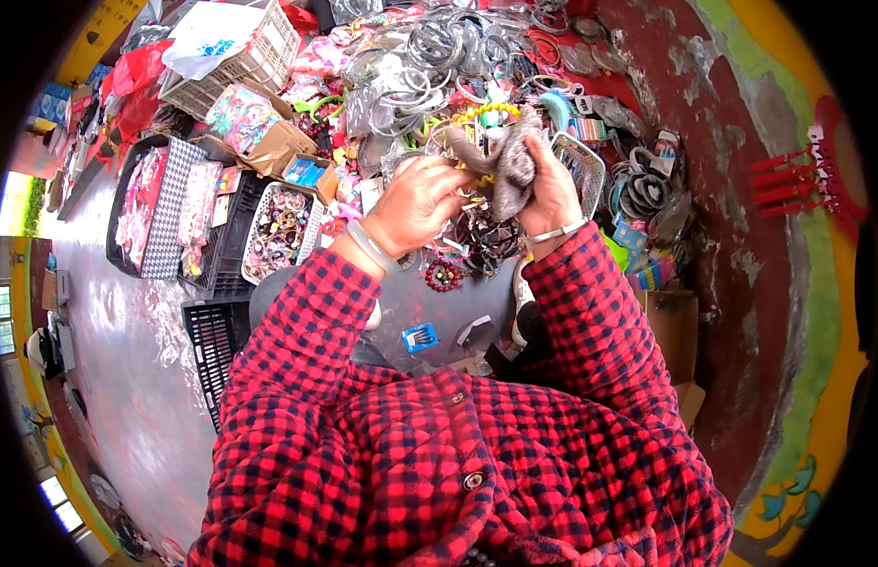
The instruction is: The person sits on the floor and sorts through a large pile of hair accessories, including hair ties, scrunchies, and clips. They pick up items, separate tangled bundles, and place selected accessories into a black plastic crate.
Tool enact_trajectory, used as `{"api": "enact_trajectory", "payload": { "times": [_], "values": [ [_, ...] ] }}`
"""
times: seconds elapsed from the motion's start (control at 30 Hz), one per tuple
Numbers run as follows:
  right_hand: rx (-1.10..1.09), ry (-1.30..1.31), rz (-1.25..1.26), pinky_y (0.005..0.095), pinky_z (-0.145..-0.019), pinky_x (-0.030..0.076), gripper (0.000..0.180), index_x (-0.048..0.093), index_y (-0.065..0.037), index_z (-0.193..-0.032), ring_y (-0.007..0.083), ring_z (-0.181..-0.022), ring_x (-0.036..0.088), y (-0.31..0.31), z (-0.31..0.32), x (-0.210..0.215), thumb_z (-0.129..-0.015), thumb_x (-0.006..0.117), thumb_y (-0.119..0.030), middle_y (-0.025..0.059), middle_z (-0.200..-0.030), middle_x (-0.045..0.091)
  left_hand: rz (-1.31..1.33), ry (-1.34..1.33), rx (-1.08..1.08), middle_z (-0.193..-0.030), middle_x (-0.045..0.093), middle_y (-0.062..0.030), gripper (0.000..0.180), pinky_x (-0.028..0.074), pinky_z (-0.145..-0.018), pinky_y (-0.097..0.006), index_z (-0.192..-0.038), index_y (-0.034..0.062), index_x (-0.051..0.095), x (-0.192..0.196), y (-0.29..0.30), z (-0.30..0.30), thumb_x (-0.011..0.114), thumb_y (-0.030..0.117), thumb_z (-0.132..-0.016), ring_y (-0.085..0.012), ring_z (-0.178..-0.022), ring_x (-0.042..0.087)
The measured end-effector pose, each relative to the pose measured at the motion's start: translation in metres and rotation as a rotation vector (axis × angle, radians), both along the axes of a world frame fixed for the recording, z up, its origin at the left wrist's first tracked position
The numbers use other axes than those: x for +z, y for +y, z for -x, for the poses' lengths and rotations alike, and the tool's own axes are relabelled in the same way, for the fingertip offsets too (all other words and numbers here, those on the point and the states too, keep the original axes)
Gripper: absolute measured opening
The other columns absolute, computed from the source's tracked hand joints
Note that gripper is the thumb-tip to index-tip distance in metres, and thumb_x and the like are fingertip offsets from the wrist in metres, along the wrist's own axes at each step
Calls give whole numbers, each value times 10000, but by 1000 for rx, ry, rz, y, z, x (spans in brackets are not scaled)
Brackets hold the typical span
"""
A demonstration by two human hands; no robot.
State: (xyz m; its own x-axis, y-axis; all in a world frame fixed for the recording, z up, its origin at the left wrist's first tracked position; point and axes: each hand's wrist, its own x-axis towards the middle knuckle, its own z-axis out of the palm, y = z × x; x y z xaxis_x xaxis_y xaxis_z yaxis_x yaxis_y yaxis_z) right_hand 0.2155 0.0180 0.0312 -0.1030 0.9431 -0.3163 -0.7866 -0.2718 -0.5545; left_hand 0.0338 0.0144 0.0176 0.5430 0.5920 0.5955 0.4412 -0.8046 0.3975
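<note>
Above the pile, a grey-brown fuzzy headband (515,170) with a knotted, bow-like part is held up in front of me. My right hand (552,194) is closed round its right side, with the thumb along the soft fabric. On the other side my left hand (420,200) has its fingers bent and pinched together at the headband's left edge. The fingertips partly hide what they grip there. A yellow coiled band (486,112) shows just behind the headband, and a bit of yellow also appears between the hands.
Heaped hair bands and bagged accessories (430,57) spread ahead. At left stand a white crate (269,47), a white basket (311,231) of small hair ties and a black crate (207,354). A blue card (419,337) lies on the floor. A red-brown wall (741,283) rises at right.
</note>
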Motion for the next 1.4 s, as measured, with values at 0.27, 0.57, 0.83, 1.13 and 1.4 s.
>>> {"api": "enact_trajectory", "payload": {
  "times": [0.27,0.57,0.83,1.13,1.4],
  "values": [
    [11,114,45,409,-785,475,288,545,-38,-1032,254,-827,591,7,-10,-6,-828,578,-238,108,-929,617,121,-33,-131,-812,580,-97,152,440,-662,-355,-902,43,591,-4,-6,4,615,76,-756,-280,-754,551],
    [65,53,11,367,-747,491,244,547,-46,-1012,216,-814,601,-4,16,-12,-858,545,-234,86,-911,619,112,-154,29,-766,571,-117,123,442,-639,-353,-869,27,595,-10,-12,-6,567,15,-750,-290,-708,545],
    [57,-36,-133,273,-751,456,244,513,-53,-1068,131,-827,560,-22,47,-14,-862,560,-175,32,-926,584,486,-377,159,-757,586,-177,191,453,-649,-333,-871,-3,593,-12,-18,-9,470,-21,-726,-326,-689,575],
    [129,-237,-243,249,-727,465,208,537,-26,-1061,106,-807,563,-10,24,-4,-872,523,-113,29,-923,591,662,-415,258,-803,633,-120,158,475,-659,-295,-910,-11,612,2,-3,8,532,97,-827,-168,-744,619],
    [428,-1213,-857,364,-664,466,291,568,-40,-1019,292,-730,614,-23,32,-9,-790,608,-216,176,-822,612,1354,-1158,-106,-937,607,-167,344,471,-822,-362,-956,-43,549,5,3,13,455,285,-907,-254,-895,592]
  ]
}}
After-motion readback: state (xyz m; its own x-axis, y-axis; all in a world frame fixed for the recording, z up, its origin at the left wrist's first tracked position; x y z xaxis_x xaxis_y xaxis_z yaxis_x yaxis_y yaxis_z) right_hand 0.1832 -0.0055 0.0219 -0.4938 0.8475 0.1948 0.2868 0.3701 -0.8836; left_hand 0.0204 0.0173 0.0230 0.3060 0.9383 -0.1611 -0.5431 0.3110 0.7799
